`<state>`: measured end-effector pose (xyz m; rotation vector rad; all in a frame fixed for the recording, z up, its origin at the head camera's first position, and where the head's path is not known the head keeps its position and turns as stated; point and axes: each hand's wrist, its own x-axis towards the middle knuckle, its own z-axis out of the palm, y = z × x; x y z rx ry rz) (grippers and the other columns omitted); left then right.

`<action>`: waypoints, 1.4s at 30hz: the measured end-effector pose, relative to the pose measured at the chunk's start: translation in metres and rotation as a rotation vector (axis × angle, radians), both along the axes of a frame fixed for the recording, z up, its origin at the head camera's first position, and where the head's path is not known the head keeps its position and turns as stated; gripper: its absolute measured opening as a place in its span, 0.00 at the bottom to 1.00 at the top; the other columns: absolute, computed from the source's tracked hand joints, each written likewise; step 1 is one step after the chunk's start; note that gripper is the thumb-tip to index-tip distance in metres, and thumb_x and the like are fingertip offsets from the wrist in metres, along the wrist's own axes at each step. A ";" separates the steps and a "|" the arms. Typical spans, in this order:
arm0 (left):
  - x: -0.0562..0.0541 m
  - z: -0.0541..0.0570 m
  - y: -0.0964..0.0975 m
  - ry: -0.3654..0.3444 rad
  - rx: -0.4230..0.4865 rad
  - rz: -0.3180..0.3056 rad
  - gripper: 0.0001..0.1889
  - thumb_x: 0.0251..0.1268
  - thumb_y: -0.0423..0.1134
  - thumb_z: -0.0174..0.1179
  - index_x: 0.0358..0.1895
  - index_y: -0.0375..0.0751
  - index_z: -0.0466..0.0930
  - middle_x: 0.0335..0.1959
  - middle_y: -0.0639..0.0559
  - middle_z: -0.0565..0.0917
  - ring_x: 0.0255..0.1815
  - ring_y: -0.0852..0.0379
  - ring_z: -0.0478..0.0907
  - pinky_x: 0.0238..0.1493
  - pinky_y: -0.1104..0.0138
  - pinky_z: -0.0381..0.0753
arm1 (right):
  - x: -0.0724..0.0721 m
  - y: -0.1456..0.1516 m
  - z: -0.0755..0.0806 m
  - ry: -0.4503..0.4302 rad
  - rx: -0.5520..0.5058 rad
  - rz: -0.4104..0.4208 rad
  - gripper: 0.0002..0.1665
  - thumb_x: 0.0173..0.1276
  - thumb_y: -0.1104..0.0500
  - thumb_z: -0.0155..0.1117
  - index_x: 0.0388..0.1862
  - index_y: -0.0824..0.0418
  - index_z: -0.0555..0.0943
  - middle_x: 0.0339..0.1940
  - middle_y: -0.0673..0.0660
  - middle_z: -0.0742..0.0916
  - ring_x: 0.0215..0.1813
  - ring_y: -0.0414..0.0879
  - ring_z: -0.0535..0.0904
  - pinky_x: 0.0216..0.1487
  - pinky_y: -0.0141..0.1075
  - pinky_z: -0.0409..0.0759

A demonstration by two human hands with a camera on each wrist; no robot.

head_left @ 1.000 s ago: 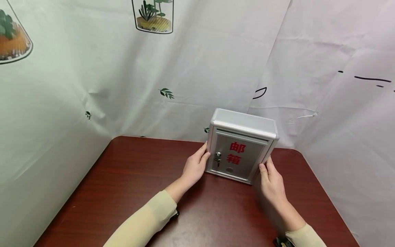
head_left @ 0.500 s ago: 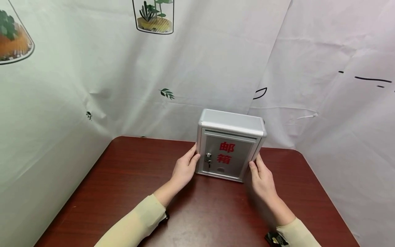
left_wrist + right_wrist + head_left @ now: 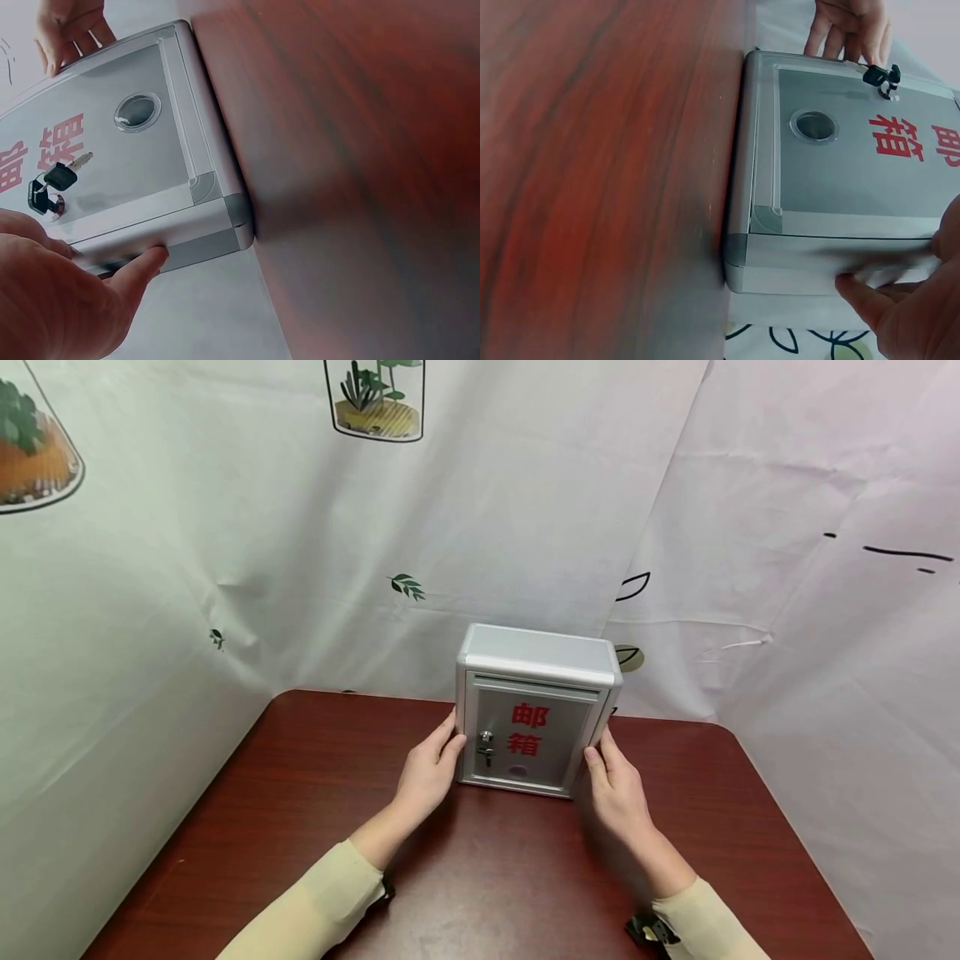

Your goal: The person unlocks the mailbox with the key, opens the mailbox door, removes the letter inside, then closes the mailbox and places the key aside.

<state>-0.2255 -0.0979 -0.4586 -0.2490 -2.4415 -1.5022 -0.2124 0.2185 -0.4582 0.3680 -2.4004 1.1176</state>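
A silver metal mailbox (image 3: 536, 697) with red Chinese characters stands upright, tilted slightly back, toward the rear of the table. My left hand (image 3: 427, 768) holds its left side, thumb at the front edge and fingers along the side wall. On the opposite side my right hand (image 3: 618, 781) grips the box the same way. In the left wrist view a small key (image 3: 64, 174) hangs from the lock on the door, near a round window (image 3: 138, 112). The right wrist view shows the mailbox's lower edge (image 3: 739, 187) right at the tabletop.
The dark red-brown wooden table (image 3: 300, 793) has rounded far corners. White fabric sheets (image 3: 510, 485) printed with plants and leaves hang close behind it and along both sides.
Both hands have shifted the mailbox to the left along the rear of the table. A printed leaf on the sheet behind has come into view at its right.
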 end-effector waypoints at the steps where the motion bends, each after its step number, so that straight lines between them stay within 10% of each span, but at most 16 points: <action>1: 0.000 0.000 -0.001 0.000 0.000 0.005 0.29 0.89 0.46 0.60 0.87 0.53 0.69 0.82 0.51 0.74 0.82 0.46 0.72 0.80 0.45 0.73 | -0.001 -0.002 0.000 0.002 -0.002 0.003 0.35 0.93 0.57 0.54 0.92 0.57 0.62 0.85 0.62 0.74 0.82 0.62 0.72 0.76 0.19 0.56; 20: 0.008 0.002 -0.024 -0.001 0.033 0.026 0.29 0.89 0.44 0.61 0.86 0.50 0.70 0.83 0.51 0.73 0.83 0.47 0.71 0.82 0.46 0.70 | -0.007 -0.024 0.000 0.023 -0.003 0.043 0.35 0.91 0.60 0.57 0.91 0.63 0.63 0.84 0.66 0.75 0.82 0.61 0.73 0.76 0.19 0.57; 29: 0.007 0.002 -0.026 0.011 0.018 0.028 0.28 0.89 0.43 0.62 0.85 0.50 0.72 0.82 0.50 0.75 0.82 0.46 0.72 0.81 0.45 0.72 | -0.008 -0.025 -0.002 0.035 0.016 0.023 0.35 0.91 0.61 0.58 0.90 0.65 0.64 0.83 0.67 0.76 0.81 0.63 0.74 0.80 0.51 0.71; 42: 0.003 -0.002 -0.028 0.030 0.006 0.020 0.28 0.89 0.44 0.62 0.85 0.48 0.71 0.81 0.48 0.75 0.81 0.45 0.73 0.80 0.45 0.73 | -0.010 -0.025 -0.004 0.022 0.008 0.030 0.34 0.91 0.60 0.56 0.90 0.66 0.64 0.84 0.68 0.75 0.82 0.64 0.73 0.77 0.64 0.71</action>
